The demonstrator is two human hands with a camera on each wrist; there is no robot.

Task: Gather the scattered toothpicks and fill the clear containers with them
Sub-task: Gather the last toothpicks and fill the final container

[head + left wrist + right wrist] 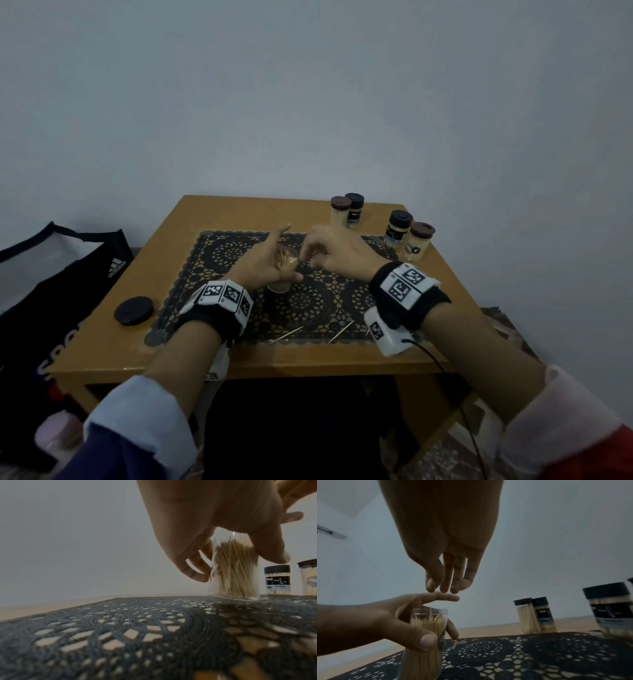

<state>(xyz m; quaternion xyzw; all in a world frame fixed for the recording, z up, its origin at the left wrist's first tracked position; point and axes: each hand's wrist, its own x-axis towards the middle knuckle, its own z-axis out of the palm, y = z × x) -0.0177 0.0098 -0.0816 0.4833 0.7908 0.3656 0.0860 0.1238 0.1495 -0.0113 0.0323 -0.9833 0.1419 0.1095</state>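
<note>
Right then, near the middle of the head picture, the left hand (263,263) had its thumb and fingers curled round a clear container (280,279), while its pointer finger stuck out straight. The container stood on a dark lacy mat (212,260) on the wooden tabletop (113,346), and it was packed with toothpicks (287,262) whose tips poked up by the open top. The right hand (337,253) hung just above that open top, with its thumb and fingertips (435,584) close together and pointing down. I cannot tell if this grip had a toothpick in it.

Two loose toothpicks (287,335) lay on the mat's near edge, lower in the picture, between the two wrists. A black round lid (134,310) lay on the tabletop at the lower left, beside the mat. Four more containers (399,229) with dark lids stood in the upper right of the tabletop, in two pairs, all full of toothpicks. A black bag (51,291) lay at the far left.
</note>
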